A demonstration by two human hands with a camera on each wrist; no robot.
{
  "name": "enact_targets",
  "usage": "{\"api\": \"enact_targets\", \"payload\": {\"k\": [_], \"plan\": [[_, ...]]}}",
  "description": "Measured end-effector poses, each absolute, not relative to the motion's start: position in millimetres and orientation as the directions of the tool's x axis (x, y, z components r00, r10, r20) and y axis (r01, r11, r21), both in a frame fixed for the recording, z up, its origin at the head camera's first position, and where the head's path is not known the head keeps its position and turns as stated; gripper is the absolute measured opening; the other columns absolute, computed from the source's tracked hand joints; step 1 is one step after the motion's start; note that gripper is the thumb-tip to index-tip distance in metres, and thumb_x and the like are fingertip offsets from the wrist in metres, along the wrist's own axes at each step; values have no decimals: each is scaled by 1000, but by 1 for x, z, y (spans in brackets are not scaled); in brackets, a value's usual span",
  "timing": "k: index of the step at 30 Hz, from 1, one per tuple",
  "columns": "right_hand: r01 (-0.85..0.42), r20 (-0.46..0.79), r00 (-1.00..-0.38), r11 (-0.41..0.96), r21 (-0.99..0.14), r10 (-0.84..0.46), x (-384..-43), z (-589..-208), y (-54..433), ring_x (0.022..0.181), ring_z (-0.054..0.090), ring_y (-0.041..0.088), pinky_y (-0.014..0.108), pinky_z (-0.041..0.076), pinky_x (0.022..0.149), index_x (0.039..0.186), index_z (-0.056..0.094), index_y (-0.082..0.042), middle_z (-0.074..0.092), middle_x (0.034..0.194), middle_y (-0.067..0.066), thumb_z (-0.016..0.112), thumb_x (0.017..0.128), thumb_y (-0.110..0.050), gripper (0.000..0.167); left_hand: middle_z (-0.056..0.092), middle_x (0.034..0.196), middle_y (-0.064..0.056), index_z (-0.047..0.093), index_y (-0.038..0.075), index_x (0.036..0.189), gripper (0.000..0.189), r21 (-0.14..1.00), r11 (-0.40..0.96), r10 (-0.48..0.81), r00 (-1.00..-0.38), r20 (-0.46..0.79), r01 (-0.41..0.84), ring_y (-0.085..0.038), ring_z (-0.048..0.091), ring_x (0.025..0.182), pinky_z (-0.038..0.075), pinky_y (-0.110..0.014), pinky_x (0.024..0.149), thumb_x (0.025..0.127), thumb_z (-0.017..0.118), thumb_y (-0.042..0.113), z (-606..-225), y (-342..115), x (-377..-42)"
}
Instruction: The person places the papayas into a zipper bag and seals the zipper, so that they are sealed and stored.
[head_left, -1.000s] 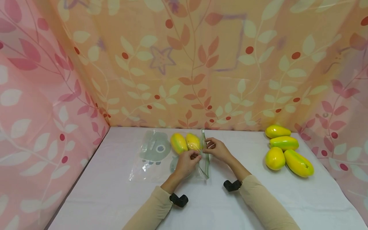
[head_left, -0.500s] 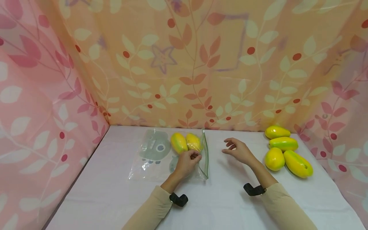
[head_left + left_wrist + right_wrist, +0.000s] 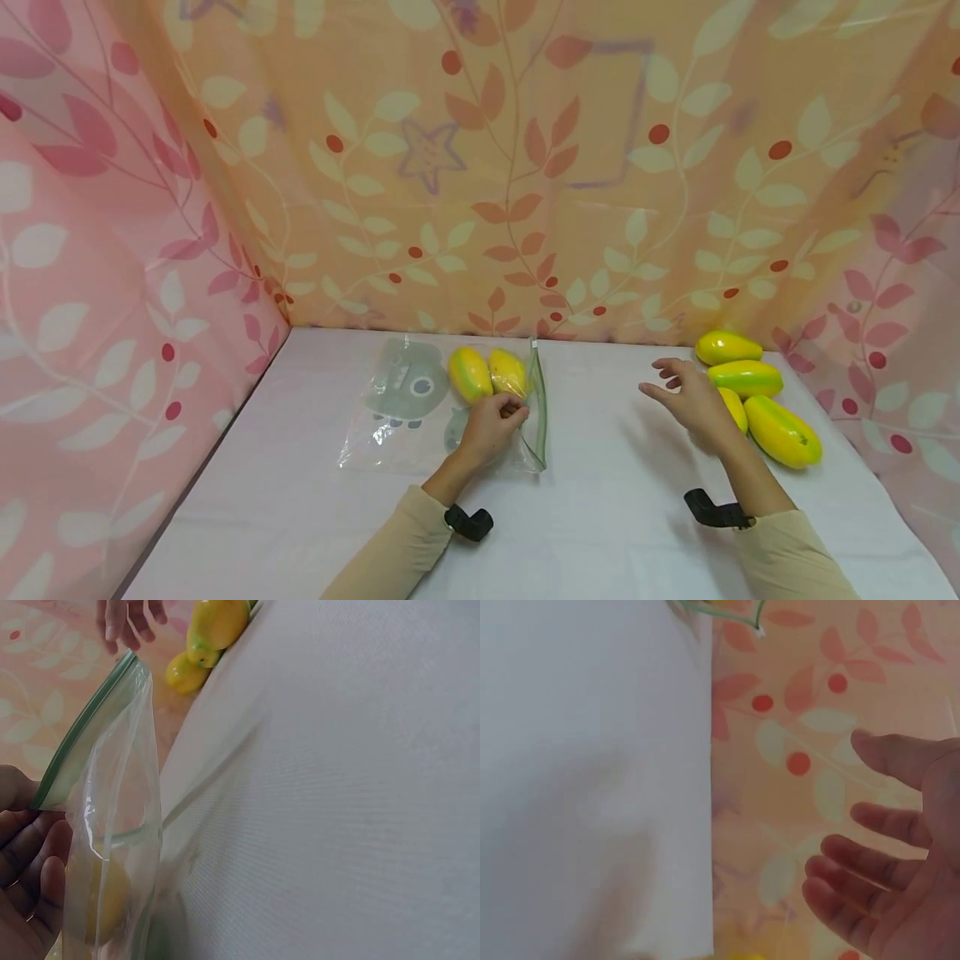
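Observation:
A clear zip bag (image 3: 411,396) with a grey-green cartoon print and a green-edged mouth lies on the table, mouth to the right. Two yellow-green papayas, one left (image 3: 469,375) and one right (image 3: 507,372), are inside it. My left hand (image 3: 486,432) pinches the bag's near side by the mouth; the left wrist view shows the green edge (image 3: 86,727) held up between thumb and fingers, the mouth gaping. My right hand (image 3: 696,410) hovers with spread, relaxed fingers, holding nothing, just left of several loose papayas (image 3: 783,431), one of which it partly covers.
The loose papayas sit close together at the table's right side, two of them, a far one (image 3: 727,347) and a middle one (image 3: 745,379), behind the others. Patterned curtains (image 3: 360,208) enclose the white table (image 3: 585,533) at the back and both sides.
My right hand has let go of the bag's mouth and moved right, over to the loose papayas. The left hand still holds the bag in the same place.

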State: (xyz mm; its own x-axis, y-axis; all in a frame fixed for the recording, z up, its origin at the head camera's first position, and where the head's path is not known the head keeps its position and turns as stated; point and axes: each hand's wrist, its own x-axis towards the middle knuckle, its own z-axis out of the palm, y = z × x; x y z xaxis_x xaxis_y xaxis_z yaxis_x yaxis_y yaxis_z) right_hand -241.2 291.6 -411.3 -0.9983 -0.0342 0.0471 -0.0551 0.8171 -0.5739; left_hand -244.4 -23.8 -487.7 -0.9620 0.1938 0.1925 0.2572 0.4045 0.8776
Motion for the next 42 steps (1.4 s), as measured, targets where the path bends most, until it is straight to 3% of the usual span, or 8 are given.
{"api": "enact_targets", "payload": {"k": [8,12,18,25,31,38,42], "plan": [[104,82,-985,893,-438,154,-229,-403,320,103,47,47,60,45,86,132,48,6,48,120,33,54,92,-58,76,68,85,-4,70,5,95,11,883,400,196,-964,182,247,-7,56,73,49,-14,69,91,67,15,-487,-24,-244],[215,41,-968,901,-376,248,-223,-404,334,105,43,50,64,43,88,135,43,9,41,122,37,50,92,-61,82,68,86,-4,70,5,95,11,886,395,197,-964,176,243,-8,56,74,48,-15,69,92,67,15,-487,-24,-243],[342,-39,-937,894,-289,346,-214,-407,350,103,37,52,62,45,79,136,37,12,33,125,41,47,91,-66,90,68,85,-4,71,4,94,11,885,394,194,-964,183,248,-7,56,73,49,-16,69,91,67,14,-486,-24,-242],[360,-73,-932,892,-272,354,-209,-415,360,95,40,52,60,45,75,123,40,19,38,110,40,55,89,-62,89,69,84,-5,71,3,93,9,883,388,197,-959,203,266,-7,56,72,50,-16,68,90,68,12,-487,-25,-242],[331,-118,-943,904,-272,310,-208,-421,361,87,45,49,54,44,70,120,40,23,39,105,42,53,89,-65,94,69,84,-6,71,3,93,11,883,381,197,-957,212,274,-7,57,72,50,-17,68,90,68,13,-489,-25,-242],[295,-184,-952,892,-341,245,-211,-430,360,103,41,52,66,38,92,134,33,19,38,121,44,49,89,-68,99,69,84,-3,71,5,93,12,885,389,195,-962,192,255,-6,56,72,49,-16,68,91,68,17,-490,-25,-242],[289,-169,-956,870,-399,240,-213,-434,357,109,37,53,69,33,98,140,29,17,34,127,44,53,90,-64,98,69,84,-3,71,5,93,12,887,384,195,-962,194,256,-6,56,72,49,-16,67,91,67,17,-490,-25,-242]]}}
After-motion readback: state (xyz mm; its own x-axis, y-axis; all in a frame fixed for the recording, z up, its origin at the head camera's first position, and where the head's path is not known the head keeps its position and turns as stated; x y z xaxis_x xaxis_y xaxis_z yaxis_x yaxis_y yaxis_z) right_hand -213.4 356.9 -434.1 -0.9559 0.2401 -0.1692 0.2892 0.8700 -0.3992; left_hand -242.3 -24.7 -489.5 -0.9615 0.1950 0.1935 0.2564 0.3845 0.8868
